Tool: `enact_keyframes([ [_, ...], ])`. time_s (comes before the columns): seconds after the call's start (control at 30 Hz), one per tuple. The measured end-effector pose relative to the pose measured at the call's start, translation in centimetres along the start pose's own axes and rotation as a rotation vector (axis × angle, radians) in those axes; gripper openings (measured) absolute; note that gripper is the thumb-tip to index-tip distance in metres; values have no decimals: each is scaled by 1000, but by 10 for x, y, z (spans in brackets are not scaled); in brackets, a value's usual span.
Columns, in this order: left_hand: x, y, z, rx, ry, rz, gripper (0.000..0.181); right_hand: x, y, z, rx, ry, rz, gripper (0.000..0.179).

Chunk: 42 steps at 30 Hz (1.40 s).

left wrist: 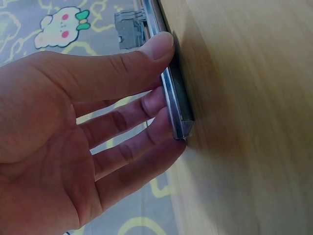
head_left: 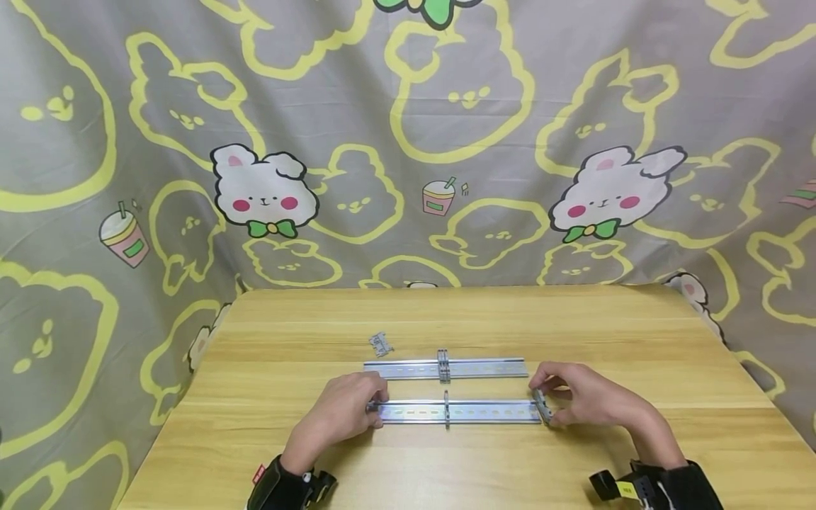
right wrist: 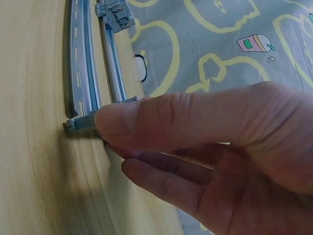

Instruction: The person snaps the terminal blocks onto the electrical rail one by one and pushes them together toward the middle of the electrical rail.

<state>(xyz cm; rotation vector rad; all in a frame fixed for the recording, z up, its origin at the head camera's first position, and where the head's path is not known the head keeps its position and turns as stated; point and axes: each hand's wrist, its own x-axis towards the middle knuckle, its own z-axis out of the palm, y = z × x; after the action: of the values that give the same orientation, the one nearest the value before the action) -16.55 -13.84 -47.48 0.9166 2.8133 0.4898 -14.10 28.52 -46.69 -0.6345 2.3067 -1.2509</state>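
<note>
My left hand (head_left: 346,408) grips the left end of the nearer slotted metal DIN rail (head_left: 491,412); in the left wrist view thumb and fingers lie around the rail (left wrist: 171,95). At the other end, my right hand (head_left: 593,398) pinches a grey DIN-rail terminal block (head_left: 542,407) between thumb and fingers. In the right wrist view this terminal block (right wrist: 80,122) stands at the rail's tip, partly hidden by the thumb; whether it is seated on the rail I cannot tell. Another thin grey block (head_left: 447,411) sits across the rail's middle.
Behind lies a second, parallel DIN rail (head_left: 408,369) with several grey blocks (head_left: 443,366) grouped at its middle. One loose grey block (head_left: 380,344) lies flat beyond its left end. A patterned curtain (head_left: 357,212) hangs behind the wooden table (head_left: 510,319).
</note>
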Motion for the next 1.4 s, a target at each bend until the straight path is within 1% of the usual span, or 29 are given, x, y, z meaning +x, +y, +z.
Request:
enact_keyframes([
  [0.17,1,0,0,-4,-9,-5,26,1,-1,2,-13,4,2,45],
  [0.43,-2,5,-2,-4,-9,-2,26,1,0,5,-21,15,-21,46],
  [0.6,-4,6,-3,5,3,7,27,2,-1,6,-17,13,-9,46],
  [0.83,-6,4,-1,14,19,16,27,3,-3,7,-39,26,9,45],
  [1.03,-7,4,1,18,23,16,27,9,-5,14,-70,56,-28,45],
  [1.27,-4,6,0,12,23,19,27,16,-11,21,-28,55,-9,46],
  [1.4,-2,6,-1,17,25,20,28,19,-11,25,-24,73,-32,46],
])
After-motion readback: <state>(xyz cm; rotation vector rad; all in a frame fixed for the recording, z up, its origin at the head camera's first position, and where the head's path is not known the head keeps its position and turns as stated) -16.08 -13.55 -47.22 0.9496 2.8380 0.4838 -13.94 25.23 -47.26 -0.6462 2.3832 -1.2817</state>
